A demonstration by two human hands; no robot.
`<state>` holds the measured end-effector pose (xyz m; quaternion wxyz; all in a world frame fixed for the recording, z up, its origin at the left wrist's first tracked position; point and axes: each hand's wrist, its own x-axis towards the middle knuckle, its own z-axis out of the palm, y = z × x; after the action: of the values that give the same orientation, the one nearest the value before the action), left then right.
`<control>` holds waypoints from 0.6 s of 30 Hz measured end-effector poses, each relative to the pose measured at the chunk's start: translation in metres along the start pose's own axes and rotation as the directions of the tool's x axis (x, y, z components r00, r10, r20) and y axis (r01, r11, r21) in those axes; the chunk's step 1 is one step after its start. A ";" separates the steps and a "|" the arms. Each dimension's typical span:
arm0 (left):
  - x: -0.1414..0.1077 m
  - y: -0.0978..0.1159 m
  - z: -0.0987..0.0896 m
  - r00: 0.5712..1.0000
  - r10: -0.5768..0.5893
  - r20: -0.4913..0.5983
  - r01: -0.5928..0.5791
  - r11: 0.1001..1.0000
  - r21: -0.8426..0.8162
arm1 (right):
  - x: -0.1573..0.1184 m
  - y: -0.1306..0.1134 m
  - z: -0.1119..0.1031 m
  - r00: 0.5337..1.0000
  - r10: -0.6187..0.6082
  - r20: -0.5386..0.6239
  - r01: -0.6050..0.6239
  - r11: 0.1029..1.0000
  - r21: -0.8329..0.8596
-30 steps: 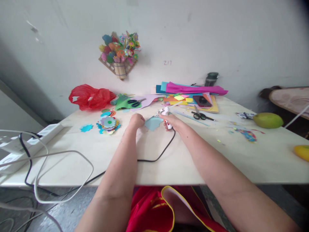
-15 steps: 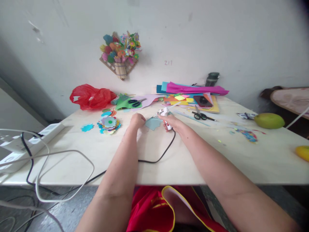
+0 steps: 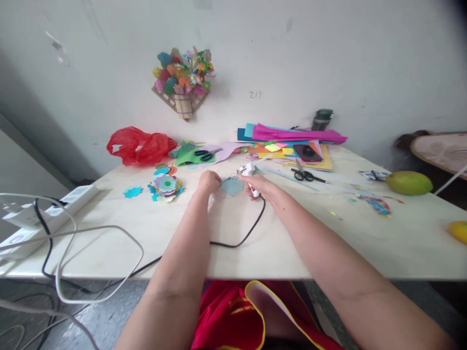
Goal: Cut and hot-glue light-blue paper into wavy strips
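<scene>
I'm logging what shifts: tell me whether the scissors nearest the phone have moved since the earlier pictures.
No. The scissors keep the same place just in front of the phone; the whole view shifted slightly.

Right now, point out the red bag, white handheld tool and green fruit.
Red bag (image 3: 152,148), head view, crumpled middle.
White handheld tool (image 3: 249,168), head view, upper body.
Green fruit (image 3: 409,183), head view, middle of side.

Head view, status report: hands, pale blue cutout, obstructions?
Right hand gripping glue gun. Left hand at pale blue cutout, grip unclear. Black cord clear of cutout.
</scene>
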<state>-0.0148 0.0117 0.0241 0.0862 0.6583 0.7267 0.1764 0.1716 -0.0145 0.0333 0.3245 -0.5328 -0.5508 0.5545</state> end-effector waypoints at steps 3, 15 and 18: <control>0.000 0.001 0.000 1.000 0.009 -0.002 -0.009 1.000 0.008 | -0.002 -0.001 0.002 1.000 0.003 0.003 -0.003 1.000 0.005; -0.008 0.003 -0.007 1.000 0.019 -0.010 -0.019 1.000 -0.009 | 0.004 0.004 0.001 1.000 0.000 -0.004 -0.001 1.000 -0.003; -0.009 0.002 -0.008 1.000 0.014 -0.013 -0.014 1.000 -0.015 | 0.006 0.005 0.001 1.000 0.003 -0.009 -0.003 1.000 0.000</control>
<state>-0.0147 0.0017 0.0309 0.0853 0.6615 0.7212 0.1868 0.1702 -0.0104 0.0273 0.3261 -0.5362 -0.5484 0.5527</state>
